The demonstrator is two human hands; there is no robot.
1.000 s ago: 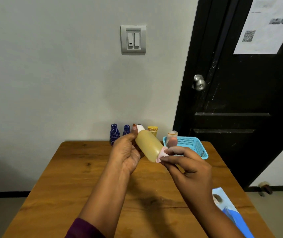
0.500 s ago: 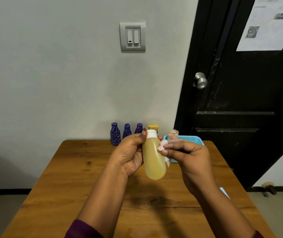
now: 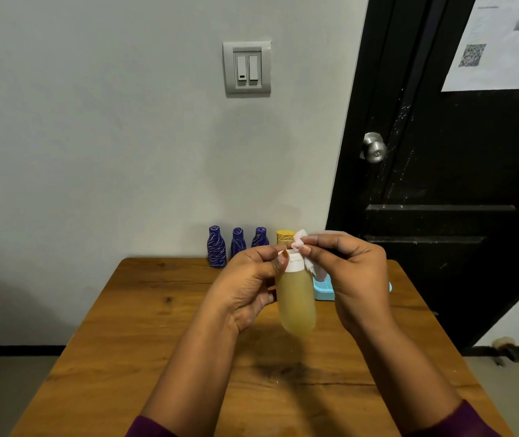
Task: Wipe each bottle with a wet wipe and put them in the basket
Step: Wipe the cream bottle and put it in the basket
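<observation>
Yellow bottle (image 3: 296, 304) seemingly upright, white cap (image 3: 293, 263) up

left hand (image 3: 245, 288) curled in grip, right hand (image 3: 352, 269) pinching, forearms raised

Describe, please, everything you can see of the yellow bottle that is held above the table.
The yellow bottle is a small, translucent, plastic-looking container with a rounded bottom, filled with yellowish liquid and closed with a white cap. It is held upright above the wooden table, in front of the blue basket. The left hand grips it near the cap, and the right hand pinches a pale wet wipe against the cap's right side.
</observation>
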